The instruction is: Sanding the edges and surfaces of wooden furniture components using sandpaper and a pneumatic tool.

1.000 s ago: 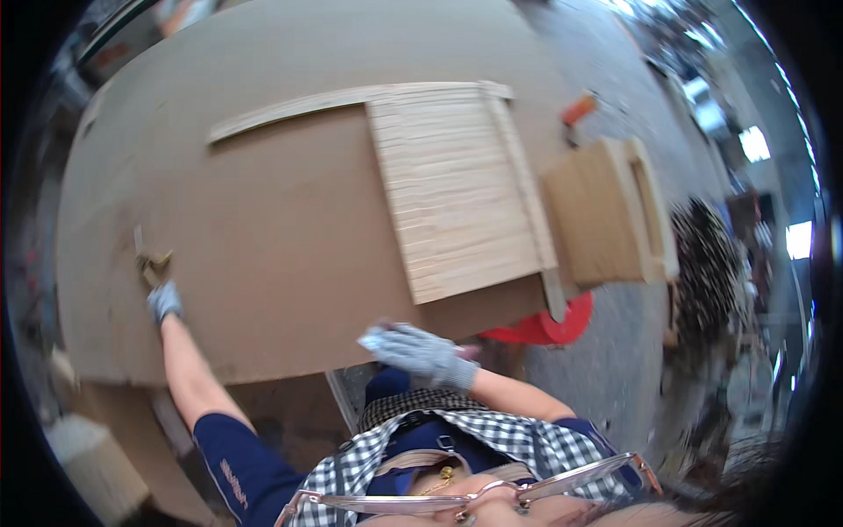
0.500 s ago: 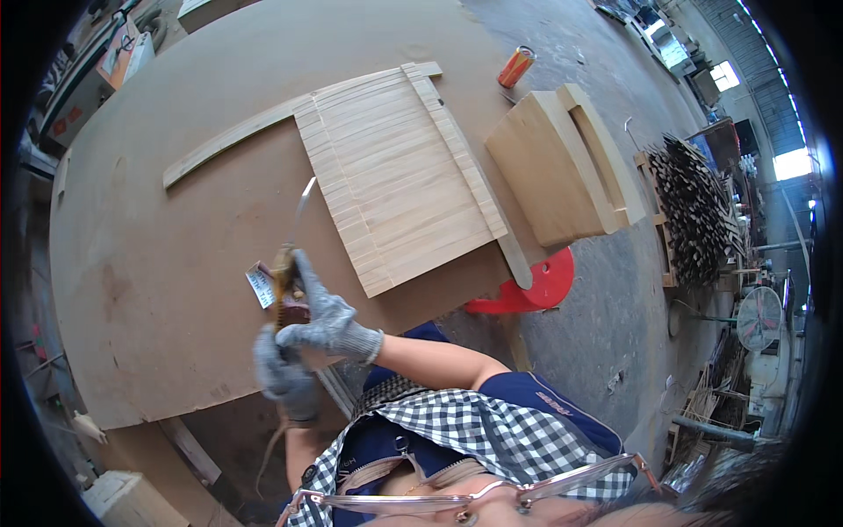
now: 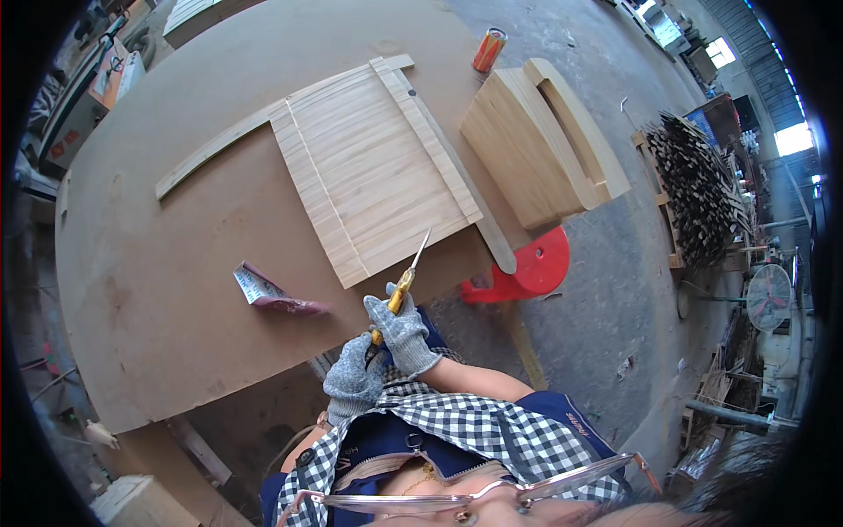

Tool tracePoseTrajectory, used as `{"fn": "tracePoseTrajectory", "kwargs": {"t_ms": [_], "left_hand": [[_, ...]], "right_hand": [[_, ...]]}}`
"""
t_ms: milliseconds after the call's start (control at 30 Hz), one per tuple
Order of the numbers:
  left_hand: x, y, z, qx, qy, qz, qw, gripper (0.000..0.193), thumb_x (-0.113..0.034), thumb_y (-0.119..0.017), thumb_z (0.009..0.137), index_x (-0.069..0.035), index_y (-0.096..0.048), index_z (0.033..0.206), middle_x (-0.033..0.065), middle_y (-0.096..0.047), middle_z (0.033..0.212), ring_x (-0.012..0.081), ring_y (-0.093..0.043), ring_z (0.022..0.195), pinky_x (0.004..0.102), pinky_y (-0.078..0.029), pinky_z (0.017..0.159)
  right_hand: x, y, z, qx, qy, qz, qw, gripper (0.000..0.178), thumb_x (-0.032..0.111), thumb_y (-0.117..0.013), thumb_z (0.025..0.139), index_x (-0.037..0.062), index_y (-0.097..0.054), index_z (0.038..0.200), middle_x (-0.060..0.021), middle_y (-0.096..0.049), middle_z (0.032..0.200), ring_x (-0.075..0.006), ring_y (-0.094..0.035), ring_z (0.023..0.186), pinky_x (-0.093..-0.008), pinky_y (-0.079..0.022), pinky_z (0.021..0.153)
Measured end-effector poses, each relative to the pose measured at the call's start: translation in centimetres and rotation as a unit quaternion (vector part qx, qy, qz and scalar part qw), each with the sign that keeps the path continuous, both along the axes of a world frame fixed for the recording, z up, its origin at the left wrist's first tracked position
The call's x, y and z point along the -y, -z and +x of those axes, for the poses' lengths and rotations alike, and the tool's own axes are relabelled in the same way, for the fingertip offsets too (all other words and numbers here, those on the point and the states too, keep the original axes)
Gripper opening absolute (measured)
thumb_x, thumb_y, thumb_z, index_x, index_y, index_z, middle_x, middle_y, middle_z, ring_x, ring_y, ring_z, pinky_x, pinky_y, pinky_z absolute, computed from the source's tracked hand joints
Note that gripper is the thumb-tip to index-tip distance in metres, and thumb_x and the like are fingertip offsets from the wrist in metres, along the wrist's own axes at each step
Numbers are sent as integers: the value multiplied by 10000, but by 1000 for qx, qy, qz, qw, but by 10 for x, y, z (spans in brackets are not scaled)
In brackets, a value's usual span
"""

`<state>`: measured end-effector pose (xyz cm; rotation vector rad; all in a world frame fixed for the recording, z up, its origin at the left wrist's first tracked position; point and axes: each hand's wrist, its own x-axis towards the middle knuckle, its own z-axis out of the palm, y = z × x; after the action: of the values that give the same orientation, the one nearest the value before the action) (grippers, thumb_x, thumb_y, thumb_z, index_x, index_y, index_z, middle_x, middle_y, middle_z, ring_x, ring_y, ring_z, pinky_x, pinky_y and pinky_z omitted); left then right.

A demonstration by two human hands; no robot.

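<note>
both hands are in grey knit work gloves and they're bunched up together right at the near edge of the big round brown fibreboard table (image 3: 176, 290). the right hand (image 3: 406, 332) has its fingers curled tight around the yellow handle of a slim screwdriver-type tool with a thin metal blade (image 3: 406, 279), and the blade points up and away so its tip sits right at the near edge of the pale slatted bamboo panel (image 3: 369, 171). can't tell if the tip actually touches the wood. the left hand (image 3: 351, 379) is just below and to the left of the right one, fingers closed and pressed up against the butt end of that same handle, looks like it's gripping it too.

the panel lies flat in the middle of the table with a long curved wooden strip (image 3: 215, 151) running off its far left corner. a folded sheet of reddish sandpaper (image 3: 272, 294) sits on the table left of the hands. off the table's right side there's a light wooden box-like piece with a raised rim (image 3: 536, 145), an orange can (image 3: 489, 50) beyond it, and a red plastic stool (image 3: 527, 272) on the concrete floor.
</note>
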<state>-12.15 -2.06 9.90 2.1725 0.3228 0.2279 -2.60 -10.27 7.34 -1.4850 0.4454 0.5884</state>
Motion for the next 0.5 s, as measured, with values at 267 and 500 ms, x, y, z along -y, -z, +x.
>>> {"fn": "tracePoseTrajectory", "kwargs": {"t_ms": [267, 500], "left_hand": [[-10, -24, -8, -42, -61, 13, 997, 365, -140, -717, 787, -56, -592, 1119, 139, -662, 972, 270, -675, 866, 357, -534, 754], [-48, -47, -38, -89, -58, 38, 994, 388, -199, -714, 764, -78, -595, 1112, 140, -658, 1011, 327, -659, 861, 399, -527, 736]], "right_hand": [[-22, -19, -4, -49, -41, 40, 997, 711, 385, -736, 798, -8, -396, 1284, -94, -536, 1035, -150, -526, 926, -283, -462, 783], [-49, -48, -22, -137, -57, 130, 980, 657, 297, -723, 831, 13, -360, 1299, -33, -549, 885, -86, -544, 785, -227, -461, 695]]}}
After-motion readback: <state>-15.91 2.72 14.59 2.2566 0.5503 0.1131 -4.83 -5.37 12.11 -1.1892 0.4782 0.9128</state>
